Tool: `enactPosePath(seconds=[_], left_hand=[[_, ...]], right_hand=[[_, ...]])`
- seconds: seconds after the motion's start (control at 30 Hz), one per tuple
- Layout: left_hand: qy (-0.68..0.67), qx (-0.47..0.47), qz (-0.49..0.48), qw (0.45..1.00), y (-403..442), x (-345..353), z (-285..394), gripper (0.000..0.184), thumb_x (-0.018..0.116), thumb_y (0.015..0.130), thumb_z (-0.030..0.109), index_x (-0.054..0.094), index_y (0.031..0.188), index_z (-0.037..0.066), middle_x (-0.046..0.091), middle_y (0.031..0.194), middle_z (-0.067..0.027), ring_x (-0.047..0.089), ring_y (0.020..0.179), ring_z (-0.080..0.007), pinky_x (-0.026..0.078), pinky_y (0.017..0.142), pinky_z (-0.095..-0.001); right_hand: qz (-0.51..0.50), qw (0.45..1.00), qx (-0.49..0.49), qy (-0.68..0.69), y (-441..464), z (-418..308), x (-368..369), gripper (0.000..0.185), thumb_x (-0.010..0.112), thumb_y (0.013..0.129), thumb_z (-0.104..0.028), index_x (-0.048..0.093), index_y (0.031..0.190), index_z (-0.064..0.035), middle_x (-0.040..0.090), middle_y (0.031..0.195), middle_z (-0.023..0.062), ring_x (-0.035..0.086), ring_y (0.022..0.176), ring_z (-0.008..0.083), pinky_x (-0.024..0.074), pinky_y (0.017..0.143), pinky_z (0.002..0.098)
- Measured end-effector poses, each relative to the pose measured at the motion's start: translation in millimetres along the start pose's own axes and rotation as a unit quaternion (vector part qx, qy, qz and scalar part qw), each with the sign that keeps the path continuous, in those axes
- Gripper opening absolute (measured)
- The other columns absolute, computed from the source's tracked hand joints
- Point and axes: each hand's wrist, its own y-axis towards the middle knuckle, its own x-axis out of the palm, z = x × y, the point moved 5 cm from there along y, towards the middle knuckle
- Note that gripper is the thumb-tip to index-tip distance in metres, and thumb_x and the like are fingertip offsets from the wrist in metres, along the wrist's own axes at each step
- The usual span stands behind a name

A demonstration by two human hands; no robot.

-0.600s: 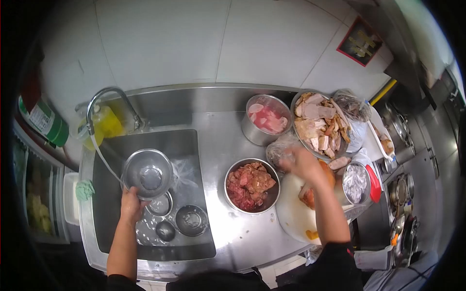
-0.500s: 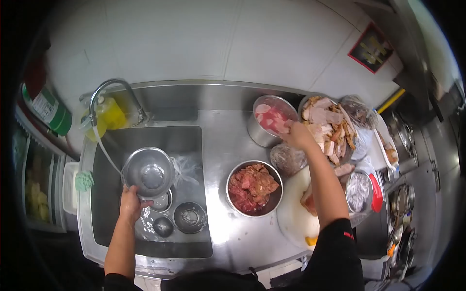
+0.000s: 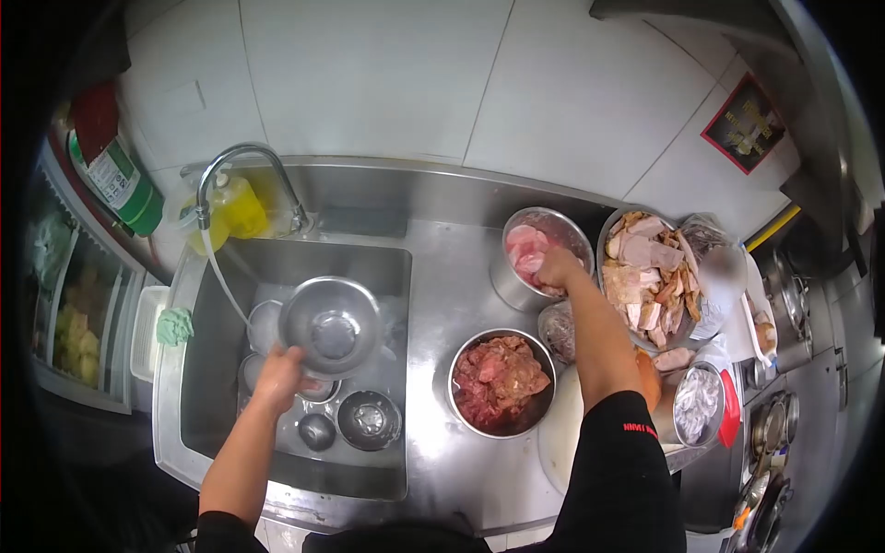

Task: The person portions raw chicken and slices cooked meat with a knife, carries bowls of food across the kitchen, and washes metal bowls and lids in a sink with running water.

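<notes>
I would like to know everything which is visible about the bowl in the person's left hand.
The bowl is round, shiny grey, apparently metal, with a thin rim and a paler patch at its bottom. The left hand grips its near left edge, holding it over the sink, opening toward the camera. I cannot tell whether it contains any liquid.

A curved chrome faucet [image 3: 244,147] stands near a bottle of yellow liquid [image 3: 241,208]. A crumpled green cloth [image 3: 174,326] lies near a white plastic tub [image 3: 146,350]; a red-bordered sign [image 3: 745,123] hangs on the tiled wall [image 3: 369,83].
</notes>
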Motion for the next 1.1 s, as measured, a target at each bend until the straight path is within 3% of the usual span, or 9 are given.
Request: enactPosePath(seconds=[0.03,0.07,0.17,0.27,0.37,0.63,0.87,1.0,1.1], left_hand=[[-0.006,0.014,-0.006,1.0,2.5,14.6,6.2,0.053,0.041,0.093,0.009,0.029,0.144,0.004,0.052,0.127,-0.0226,0.068,0.08,-0.0287,0.06,0.055,-0.0328],[-0.006,0.046,-0.046,0.998,8.9,33.6,16.0,0.053,0.041,0.094,0.009,0.026,0.145,0.006,0.052,0.128,-0.0223,0.068,0.08,-0.0285,0.06,0.055,-0.0326],[-0.036,0.075,-0.113,0.99,17.1,84.1,45.9,0.055,0.042,0.093,0.006,0.024,0.145,0.008,0.056,0.12,-0.0208,0.068,0.077,-0.0266,0.06,0.053,-0.0317],[-0.018,0.097,-0.139,0.985,23.5,124.7,69.3,0.057,0.043,0.094,0.005,0.019,0.146,0.008,0.055,0.121,-0.0222,0.068,0.073,-0.0269,0.06,0.053,-0.0323],[0.008,0.067,-0.136,0.988,15.0,160.0,88.0,0.059,0.044,0.096,0.006,0.014,0.147,0.008,0.055,0.119,-0.024,0.068,0.068,-0.0264,0.06,0.053,-0.0332],[-0.037,0.062,-0.216,0.974,4.5,193.0,86.4,0.052,0.043,0.097,0.006,0.022,0.144,0.012,0.055,0.122,-0.02,0.068,0.081,-0.0247,0.06,0.06,-0.0319],[-0.063,0.082,-0.198,0.975,4.8,173.2,69.8,0.054,0.044,0.097,0.008,0.023,0.146,0.012,0.051,0.13,-0.0157,0.063,0.1,-0.0236,0.06,0.061,-0.0319],[-0.077,0.08,-0.207,0.972,2.9,168.6,63.6,0.056,0.044,0.095,0.005,0.024,0.147,0.013,0.048,0.134,-0.0156,0.061,0.106,-0.0253,0.061,0.061,-0.0318],[-0.085,0.079,-0.201,0.973,1.3,165.5,61.0,0.056,0.044,0.094,0.004,0.025,0.146,0.013,0.048,0.135,-0.0158,0.061,0.107,-0.026,0.062,0.061,-0.032]], right_hand=[[-0.01,1.0,-0.006,-0.002,0.7,-2.1,-0.7,0.069,0.076,0.063,-0.029,0.062,0.128,-0.0085,0.064,0.123,0.0199,0.064,0.11,0.0363,0.0501,0.096,0.0429],[0.06,0.981,-0.119,0.14,-6.9,2.6,-21.8,0.056,0.076,0.064,-0.02,0.067,0.116,-0.0007,0.069,0.113,0.0174,0.069,0.096,0.0316,0.0548,0.084,0.0391],[0.083,0.839,-0.061,0.534,-32.3,12.6,-49.7,0.04,0.07,0.069,-0.006,0.066,0.107,0.0028,0.068,0.099,0.0131,0.068,0.085,0.0248,0.0547,0.077,0.0361],[-0.108,0.718,-0.198,0.659,-56.2,-14.2,-77.3,0.031,0.066,0.072,0.003,0.063,0.103,-0.0005,0.065,0.094,0.0092,0.065,0.084,0.0202,0.0546,0.073,0.0326],[-0.165,0.625,-0.289,0.706,-95.8,-74.6,-97.5,0.029,0.067,0.076,0.002,0.058,0.103,-0.0036,0.063,0.095,0.0084,0.064,0.084,0.02,0.0548,0.07,0.032],[-0.154,0.785,-0.218,0.559,-125.5,-150.9,-92.6,0.047,0.07,0.085,-0.003,0.053,0.129,-0.0022,0.065,0.105,0.008,0.065,0.088,0.0165,0.0573,0.068,0.0336],[-0.03,0.858,-0.249,0.448,-132.0,-168.8,-100.5,0.048,0.073,0.084,-0.013,0.057,0.126,0.0036,0.066,0.109,0.0132,0.064,0.086,0.0147,0.0521,0.073,0.0283],[-0.006,0.91,-0.231,0.343,-138.9,-173.5,-97.7,0.042,0.073,0.085,-0.017,0.061,0.119,0.005,0.067,0.101,0.0089,0.062,0.086,0.0145,0.0516,0.074,0.029],[0.032,0.904,-0.241,0.351,-143.4,-169.1,-98.9,0.04,0.072,0.086,-0.019,0.062,0.116,0.0048,0.068,0.099,0.0099,0.063,0.082,0.0146,0.0515,0.07,0.0287]])
